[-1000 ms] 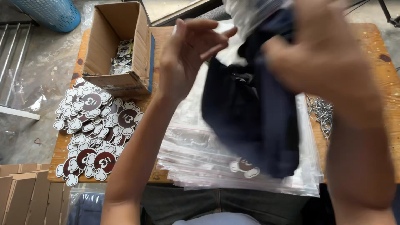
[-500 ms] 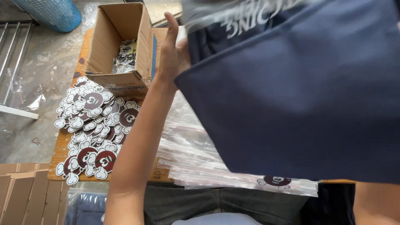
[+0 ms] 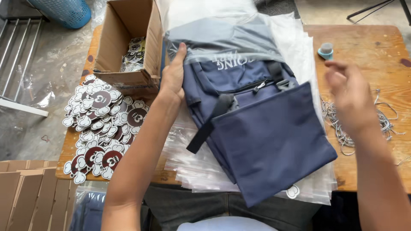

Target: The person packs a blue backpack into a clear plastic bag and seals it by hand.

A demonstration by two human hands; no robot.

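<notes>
Partly, a clear bag (image 3: 222,38) veils the navy bag's (image 3: 265,128) top.

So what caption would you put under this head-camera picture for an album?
Left hand grips a navy bag half inside a clear plastic sleeve; right hand hovers over the wooden table.

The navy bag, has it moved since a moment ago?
Yes. The navy bag has come down from in front of the camera onto the plastic sleeves, beside the cardboard box.
</notes>
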